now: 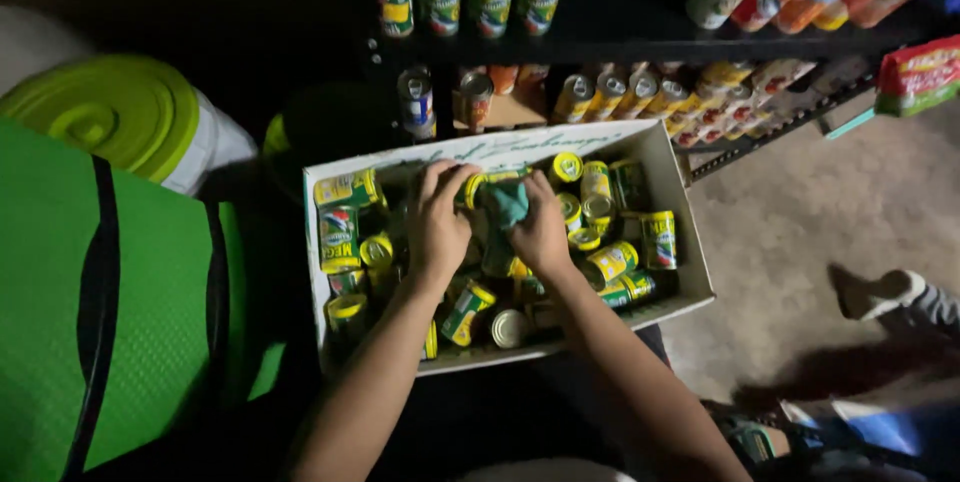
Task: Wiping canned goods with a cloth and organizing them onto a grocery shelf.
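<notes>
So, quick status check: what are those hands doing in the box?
Left hand grips a can. Right hand presses a teal cloth on it. Both over a cardboard box of loose cans. Nothing blocking.

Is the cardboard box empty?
No, the box is full of yellow-and-green cans, and both hands, left and right, hold one can with a teal cloth over it.

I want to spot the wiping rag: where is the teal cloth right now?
Head view, centre: the teal cloth sits under the right hand, over the cans in the cardboard box.
</notes>
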